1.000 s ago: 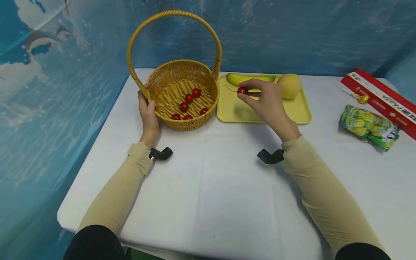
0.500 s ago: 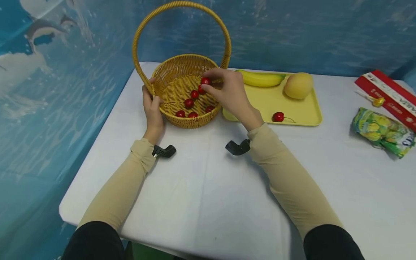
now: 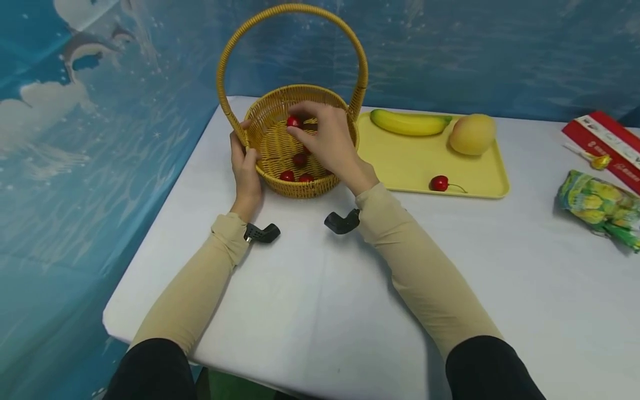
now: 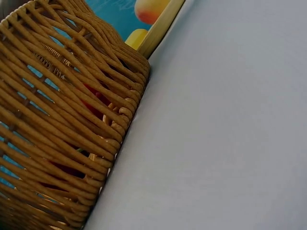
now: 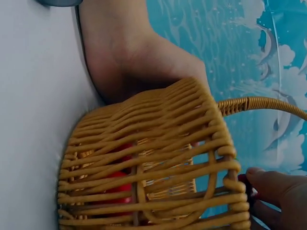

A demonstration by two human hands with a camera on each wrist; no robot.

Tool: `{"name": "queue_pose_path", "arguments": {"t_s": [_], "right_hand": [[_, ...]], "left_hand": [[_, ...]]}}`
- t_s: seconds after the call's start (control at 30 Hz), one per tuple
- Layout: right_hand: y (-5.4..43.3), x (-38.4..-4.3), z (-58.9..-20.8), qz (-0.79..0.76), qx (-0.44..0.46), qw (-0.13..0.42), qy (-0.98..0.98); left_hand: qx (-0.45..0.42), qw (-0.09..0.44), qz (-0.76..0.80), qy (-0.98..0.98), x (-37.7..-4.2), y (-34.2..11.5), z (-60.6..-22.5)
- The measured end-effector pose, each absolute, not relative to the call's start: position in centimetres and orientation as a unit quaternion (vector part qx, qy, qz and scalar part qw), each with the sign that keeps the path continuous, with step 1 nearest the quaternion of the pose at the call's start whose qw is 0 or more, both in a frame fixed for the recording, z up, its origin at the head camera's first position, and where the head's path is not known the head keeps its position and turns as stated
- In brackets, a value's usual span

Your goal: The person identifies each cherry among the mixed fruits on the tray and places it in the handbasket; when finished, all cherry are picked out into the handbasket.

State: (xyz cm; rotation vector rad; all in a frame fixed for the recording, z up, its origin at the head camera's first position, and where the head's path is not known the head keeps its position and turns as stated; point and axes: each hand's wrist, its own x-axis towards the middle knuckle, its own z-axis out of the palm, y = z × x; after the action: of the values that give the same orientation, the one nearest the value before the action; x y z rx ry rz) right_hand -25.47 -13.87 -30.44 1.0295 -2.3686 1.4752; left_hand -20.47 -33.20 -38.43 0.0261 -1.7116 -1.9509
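My left hand (image 3: 247, 179) grips the side of a yellow wicker basket (image 3: 300, 190), its thumb at the rim by the base of the tall hoop handle. Over the basket's opening, my right hand (image 3: 331, 139) pinches a red cherry (image 3: 293, 121) between thumb and fingertips. Several cherries (image 3: 287, 175) lie on the basket floor, some hidden behind the right hand. Through the weave in the right wrist view, red fruit (image 5: 117, 187) shows in part, and the right hand (image 5: 283, 194) is at the rim. One stemmed cherry (image 3: 439, 183) lies on the yellow tray (image 3: 400, 169).
On the tray at the basket's right are a banana (image 3: 410, 123) and a round yellow-orange fruit (image 3: 472, 134). Farther right lie a green-and-yellow packet (image 3: 600, 205), a gold-wrapped lollipop (image 3: 597, 161) and a red box (image 3: 607, 139). A blue curtain (image 3: 450, 55) hangs behind the white table.
My right hand has carried the cherry from above the tray leftward into the basket's opening. The left hand keeps its hold on the basket. The view has shifted slightly.
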Motion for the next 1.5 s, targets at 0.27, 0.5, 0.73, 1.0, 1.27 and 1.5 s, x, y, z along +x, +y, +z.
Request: {"name": "queue_pose_path", "arguments": {"t_s": [0.27, 0.5, 0.73, 1.0, 1.27, 1.5], "right_hand": [[-8.9, -25.9, -30.3, 0.482, 0.33, 0.087, -0.807], [-2.9, -24.9, -30.9, 0.458, 0.312, 0.092, -0.827], [2.6, -24.0, -32.0, 0.42, 0.278, 0.086, -0.86], [7.0, -23.7, -31.9, 0.391, 0.223, 0.085, -0.889], [10.2, -24.6, -32.5, 0.362, 0.214, 0.04, -0.907], [11.5, -25.9, -34.1, 0.346, 0.211, -0.05, -0.913]], "left_hand": [[0.007, 0.273, -0.709, -0.65, -20.7, -33.1, -38.3], [0.014, 0.275, -0.713, -0.645, -20.5, -33.4, -38.5], [0.015, 0.271, -0.715, -0.645, -20.5, -33.5, -38.5], [0.018, 0.267, -0.707, -0.654, -20.4, -33.4, -38.4], [0.018, 0.264, -0.71, -0.653, -20.5, -33.3, -38.4], [0.02, 0.272, -0.703, -0.657, -20.0, -33.3, -38.1]]}}
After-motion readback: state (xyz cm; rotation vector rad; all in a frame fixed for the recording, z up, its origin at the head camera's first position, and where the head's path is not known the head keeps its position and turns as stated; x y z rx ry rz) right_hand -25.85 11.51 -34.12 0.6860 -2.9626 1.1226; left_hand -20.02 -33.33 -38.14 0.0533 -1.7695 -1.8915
